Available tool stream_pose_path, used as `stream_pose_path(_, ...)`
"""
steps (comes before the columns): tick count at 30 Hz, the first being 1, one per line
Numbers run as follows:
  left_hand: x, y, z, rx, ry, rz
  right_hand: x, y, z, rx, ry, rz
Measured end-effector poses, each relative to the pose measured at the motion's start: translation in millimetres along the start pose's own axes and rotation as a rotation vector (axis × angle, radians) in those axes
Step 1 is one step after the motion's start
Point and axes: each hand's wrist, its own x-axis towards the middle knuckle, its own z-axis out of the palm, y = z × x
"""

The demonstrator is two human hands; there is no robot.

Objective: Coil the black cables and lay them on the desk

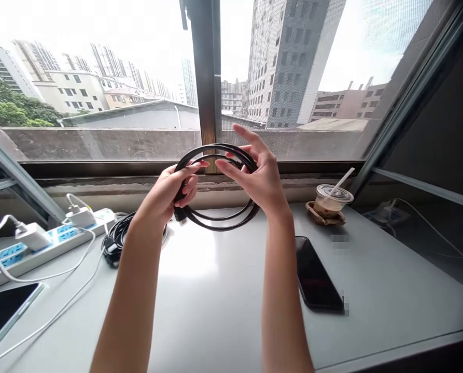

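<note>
A black cable (223, 227) hangs in a loose round coil of several turns above the tabletop. My left hand (169, 191) is closed around the coil's left side, its thumb stretched along the strands. Just below those fingers a plug end (180, 214) sticks out. At the coil's right side is my right hand (260, 168); the strands run through the crook between its thumb and fingers. Its index finger points up and away, while the other fingers bend over the cable. My right palm hides part of the coil.
A second black cable bundle (116, 235) lies left, beside a white power strip (48, 248) with chargers and white cords. One phone (9, 311) rests at the left edge, another phone (319, 274) at right. A lidded drink cup (328, 202) stands before the window.
</note>
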Motion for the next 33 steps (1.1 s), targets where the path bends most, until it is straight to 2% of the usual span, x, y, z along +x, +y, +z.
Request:
stream_pose_path(4,-4,4,-8.5,0.001,-0.108,-0.06,-3,-6,-4,-0.008,-0.115,-0.054)
stream_pose_path(10,-11,10,-12.8,-0.158,-0.208,-0.092,-6,-8,-6,-0.037,-0.098,-0.043)
stream_pose_path(14,-13,14,-10.7,-0.167,-0.226,-0.136,-4,-2,-6,-0.064,-0.09,-0.069)
stream_pose_path(19,-15,16,-2.9,-0.11,-0.18,-0.094,-2,2,-4,-0.099,-0.081,-0.233)
stream_pose_path(22,-16,15,6.5,-0.075,-0.12,-0.057,-2,2,-3,-0.134,-0.065,-0.249)
stream_pose_path(24,-16,14,13.4,-0.05,-0.026,-0.009,-2,2,-3,-0.15,-0.068,-0.235)
stream_pose_path(27,-13,10,21.2,0.019,0.109,0.124,-2,2,-2,-0.214,-0.045,-0.221)
stream_pose_path(33,-13,7,24.5,0.203,0.205,0.418,-3,-1,1,-0.355,0.181,-0.11)
